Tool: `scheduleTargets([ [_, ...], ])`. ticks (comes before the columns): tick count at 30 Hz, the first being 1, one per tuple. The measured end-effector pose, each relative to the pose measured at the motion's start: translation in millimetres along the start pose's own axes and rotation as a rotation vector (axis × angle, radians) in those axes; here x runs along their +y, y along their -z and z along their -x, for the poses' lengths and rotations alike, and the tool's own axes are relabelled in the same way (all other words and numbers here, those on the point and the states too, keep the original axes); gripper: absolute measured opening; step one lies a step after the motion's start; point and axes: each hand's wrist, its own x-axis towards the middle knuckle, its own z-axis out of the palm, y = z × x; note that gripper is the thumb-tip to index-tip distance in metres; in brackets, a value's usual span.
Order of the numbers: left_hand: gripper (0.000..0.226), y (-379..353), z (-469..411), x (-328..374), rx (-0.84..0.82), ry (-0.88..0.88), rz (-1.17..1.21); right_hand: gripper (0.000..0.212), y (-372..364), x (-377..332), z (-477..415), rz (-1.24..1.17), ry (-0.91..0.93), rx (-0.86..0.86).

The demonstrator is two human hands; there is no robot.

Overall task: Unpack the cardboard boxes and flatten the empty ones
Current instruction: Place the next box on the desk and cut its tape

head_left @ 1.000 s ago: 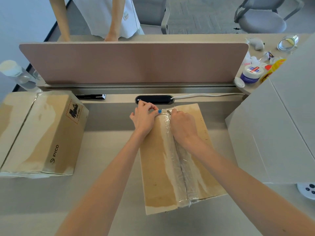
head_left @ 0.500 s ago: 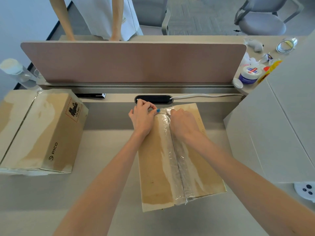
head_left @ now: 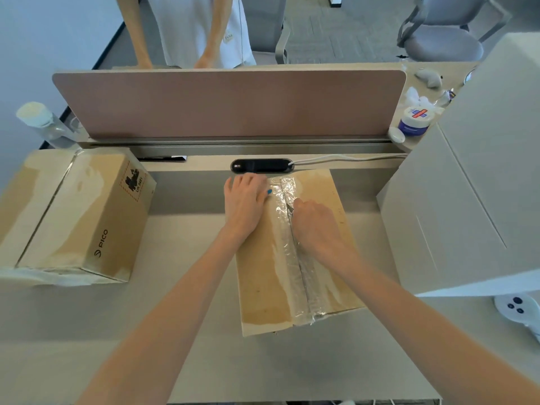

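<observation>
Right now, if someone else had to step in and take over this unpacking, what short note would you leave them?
Left hand: flat on the middle box, far end, steadying it.
Right hand: closed on a small blade set in the taped centre seam.
PICO box: at left on the desk, still taped shut.
Done: the cut has only begun near the far end.
Left: slit the seam, empty and flatten this box, then the PICO one.
</observation>
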Motion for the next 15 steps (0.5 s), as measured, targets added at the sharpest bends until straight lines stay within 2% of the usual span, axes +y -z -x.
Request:
scheduleTargets([
  [3, 0.043, 5, 44, -2, -0.054, -0.094, -0.059, 0.025, 1, -1, 6, -0.035, -0.003, 0.005],
  [6, 0.051, 13, 83, 4, -0.158, -0.113, -0.07, 0.024, 1, -2, 9, -0.043, -0.005, 0.004],
  [15, 0.062, 29, 168, 33, -0.262, -0.004, -0.086, 0.018, 6, -1, 17, -0.159, -0.031, 0.026],
])
